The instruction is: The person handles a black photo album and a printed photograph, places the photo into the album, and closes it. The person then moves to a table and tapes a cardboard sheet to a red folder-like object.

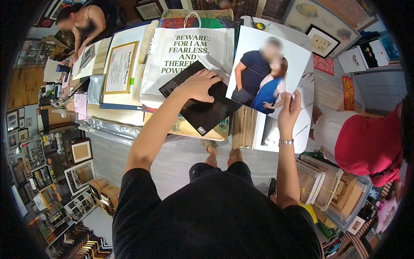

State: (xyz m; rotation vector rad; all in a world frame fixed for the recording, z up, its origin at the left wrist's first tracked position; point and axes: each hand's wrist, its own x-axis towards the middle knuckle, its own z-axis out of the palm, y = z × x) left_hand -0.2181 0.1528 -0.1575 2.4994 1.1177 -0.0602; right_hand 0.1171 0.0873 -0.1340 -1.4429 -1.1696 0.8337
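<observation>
Framed pictures crowd the walls and floor of a framing shop, where a desk [129, 115] carries a white paper bag [181, 52] and a framed certificate [120, 67]. Left hand [199, 85] lies spread, palm down, on a black glossy folder [202, 110] at the desk's near edge. Right hand [290, 113] pinches the lower edge of a large photo print [263, 56], held upright beside it. Thin and light, the print would likely crease easily; edges look the safest hold.
</observation>
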